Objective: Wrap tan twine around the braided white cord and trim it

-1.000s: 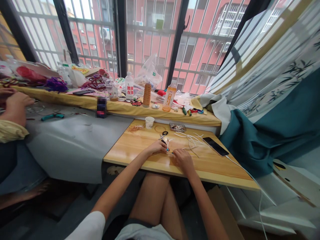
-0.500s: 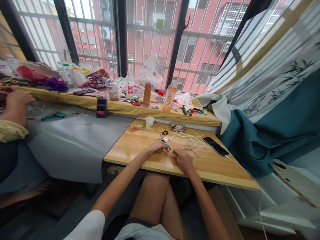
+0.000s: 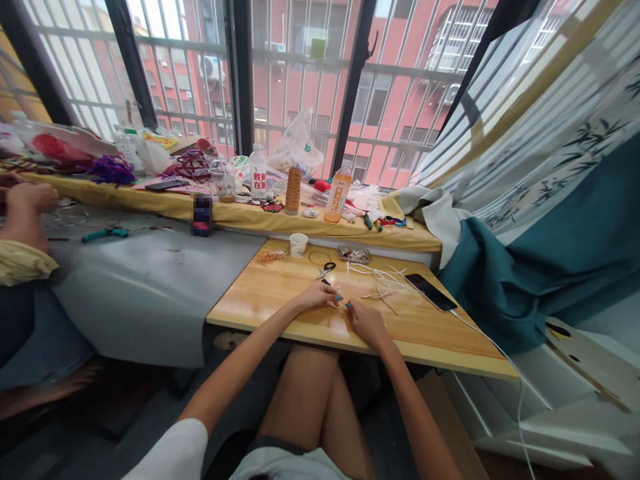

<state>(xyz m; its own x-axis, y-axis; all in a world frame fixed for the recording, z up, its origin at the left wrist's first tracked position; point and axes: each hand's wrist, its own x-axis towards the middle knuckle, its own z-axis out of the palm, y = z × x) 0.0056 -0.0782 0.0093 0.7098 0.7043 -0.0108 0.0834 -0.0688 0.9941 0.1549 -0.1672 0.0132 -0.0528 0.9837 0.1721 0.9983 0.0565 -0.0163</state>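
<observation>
My left hand [image 3: 320, 295] is closed in a pinch just above the wooden table [image 3: 280, 303]. A short bit of white cord [image 3: 339, 289] shows at its fingertips, mostly hidden. Close beside it on the right, my right hand [image 3: 367, 321] is pinched too, with a thin strand faintly visible between the two hands; what it grips is too small to make out. Teal spots show at the fingertips of both hands. Black-handled scissors [image 3: 327, 269] lie just beyond my left hand. Several white cords [image 3: 383, 279] are spread past my right hand.
A paper cup [image 3: 299, 245], a clear tray of small pieces [image 3: 355, 254], a bundle of brown threads [image 3: 271, 257] and a phone [image 3: 431, 292] rest on the table. A thread spool [image 3: 293, 191] and bottles line the sill. At far left is another person's hand [image 3: 33, 198].
The white cord that stood up from my left fingertips is now mostly out of sight. My left fingers have turned slightly toward my right hand, which stays nearly in place.
</observation>
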